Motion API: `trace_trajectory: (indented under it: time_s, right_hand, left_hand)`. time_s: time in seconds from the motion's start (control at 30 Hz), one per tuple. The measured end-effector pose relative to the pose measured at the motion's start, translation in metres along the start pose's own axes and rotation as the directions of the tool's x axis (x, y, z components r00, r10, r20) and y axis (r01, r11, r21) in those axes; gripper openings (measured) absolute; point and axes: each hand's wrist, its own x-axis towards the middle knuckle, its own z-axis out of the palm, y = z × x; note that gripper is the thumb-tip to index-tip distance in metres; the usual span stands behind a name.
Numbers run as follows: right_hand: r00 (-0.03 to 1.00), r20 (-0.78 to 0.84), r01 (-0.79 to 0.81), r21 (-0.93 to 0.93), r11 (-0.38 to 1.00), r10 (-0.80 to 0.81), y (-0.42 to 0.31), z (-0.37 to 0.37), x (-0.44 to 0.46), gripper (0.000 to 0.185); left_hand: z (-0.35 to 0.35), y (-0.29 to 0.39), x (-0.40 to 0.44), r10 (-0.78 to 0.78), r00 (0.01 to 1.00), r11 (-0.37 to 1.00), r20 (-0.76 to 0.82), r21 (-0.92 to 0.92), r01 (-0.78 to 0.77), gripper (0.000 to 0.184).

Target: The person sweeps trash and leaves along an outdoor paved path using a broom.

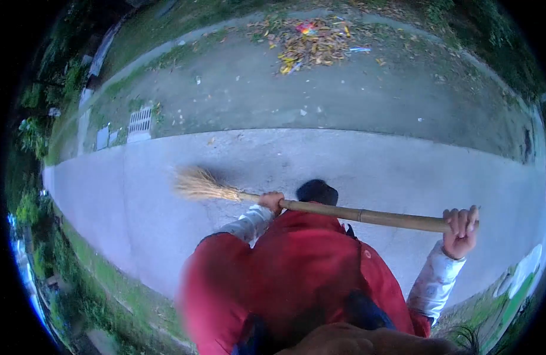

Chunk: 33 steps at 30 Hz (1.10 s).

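A straw broom with a bamboo handle [376,218] lies nearly level across the front of my body. Its bristles [203,184] point left, above the pale pavement, and look slightly blurred. My left hand [271,202] is closed round the handle just behind the bristles. Near the handle's far right end, my right hand [460,231] has its fingers wrapped over the bamboo. Both forearms wear light patterned sleeves, and a red garment [302,254] covers my torso. A dark shoe [317,192] shows beyond the handle.
Ahead, a heap of dry leaves [320,44] with bits of coloured litter lies on the darker ground. A drain grate [140,120] is set in the ground at left. Small white scraps dot the darker strip. Grass and plants [101,284] border the pavement [148,219].
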Motion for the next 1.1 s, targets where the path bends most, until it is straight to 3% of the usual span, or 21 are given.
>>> trace_trajectory:
  time_s: [0.07,0.2,0.27,0.3,0.37,0.43,0.47,0.53,0.57,0.67,0.7,0.73,0.8,0.87,0.9,0.97,1.0,1.1]
  right_hand:
    - [0.999,0.019,0.048,-0.004,0.999,-0.048,-0.048,-0.029,-0.001,0.02]
    - [0.966,0.014,0.258,-0.087,0.962,-0.258,-0.138,-0.084,-0.018,0.021]
    - [0.928,-0.084,0.352,-0.13,0.927,-0.364,-0.172,-0.113,-0.033,0.022]
    - [0.901,-0.145,0.386,-0.157,0.909,-0.408,-0.184,-0.132,-0.042,0.022]
    - [0.82,-0.284,0.445,-0.23,0.866,-0.497,-0.203,-0.179,-0.067,0.024]
    - [0.856,-0.144,0.467,-0.197,0.862,-0.497,-0.223,-0.221,-0.077,0.024]
    - [0.825,-0.179,0.518,-0.138,0.844,-0.535,-0.237,-0.238,-0.082,0.023]
    - [0.752,-0.206,0.617,-0.114,0.779,-0.626,-0.27,-0.28,-0.109,0.021]
    - [0.7,-0.259,0.657,-0.133,0.742,-0.666,-0.286,-0.297,-0.135,0.021]
    - [0.579,-0.387,0.739,-0.121,0.662,-0.717,-0.318,-0.361,-0.193,0.022]
    - [0.529,-0.437,0.77,-0.114,0.628,-0.727,-0.318,-0.39,-0.219,0.022]
    - [0.483,-0.483,0.794,-0.109,0.598,-0.73,-0.317,-0.417,-0.241,0.022]
    - [0.302,-0.681,0.82,-0.171,0.546,-0.667,-0.303,-0.471,-0.283,0.026]
    - [0.184,-0.784,0.865,-0.158,0.476,-0.593,-0.289,-0.508,-0.291,0.028]
    - [0.124,-0.79,0.871,-0.204,0.448,-0.601,-0.308,-0.545,-0.308,0.027]
    - [-0.054,-0.832,0.872,-0.308,0.38,-0.552,-0.34,-0.579,-0.341,0.027]
    - [-0.05,-0.824,0.896,-0.287,0.339,-0.565,-0.356,-0.597,-0.358,0.026]
    - [-0.073,-0.81,0.849,-0.356,0.39,-0.581,-0.421,-0.635,-0.387,0.024]
  left_hand:
    - [0.061,0.006,0.051,0.199,0.977,0.973,0.081,-0.135,-0.187,0.014]
    - [0.008,0.181,0.113,0.307,0.941,0.95,-0.142,-0.011,-0.312,0.014]
    - [0.002,0.243,0.161,0.394,0.899,0.916,-0.191,0.002,-0.401,0.013]
    - [0.013,0.263,0.192,0.453,0.84,0.885,-0.299,0.034,-0.465,0.011]
    - [0.018,0.302,0.25,0.468,0.869,0.883,-0.16,0.112,-0.455,0.013]
    - [0.016,0.344,0.3,0.54,0.786,0.836,-0.3,0.085,-0.542,0.014]
    - [0.003,0.378,0.319,0.582,0.785,0.813,-0.213,0.126,-0.569,0.014]
    - [0.003,0.441,0.342,0.696,0.677,0.718,-0.24,0.258,-0.647,0.016]
    - [-0.006,0.486,0.34,0.745,0.633,0.667,-0.211,0.273,-0.693,0.009]
    - [0.008,0.597,0.348,0.843,0.5,0.538,-0.199,0.303,-0.786,0.011]
    - [0.024,0.623,0.359,0.838,0.539,0.541,-0.085,0.262,-0.799,0.014]
    - [0.042,0.652,0.376,0.794,0.594,0.532,0.131,0.323,-0.783,0.017]
    - [0.083,0.703,0.39,0.546,0.667,0.481,0.507,0.463,-0.745,0.024]
    - [0.093,0.739,0.401,0.435,0.661,0.448,0.611,0.49,-0.748,0.032]
    - [0.124,0.793,0.411,0.395,0.645,0.419,0.654,0.497,-0.76,0.036]
    - [0.196,0.807,0.462,0.183,0.627,0.441,0.757,0.507,-0.74,0.04]
    - [0.218,0.827,0.471,0.152,0.623,0.444,0.768,0.51,-0.737,0.04]
    - [0.259,0.901,0.487,0.154,0.613,0.466,0.774,0.491,-0.736,0.04]
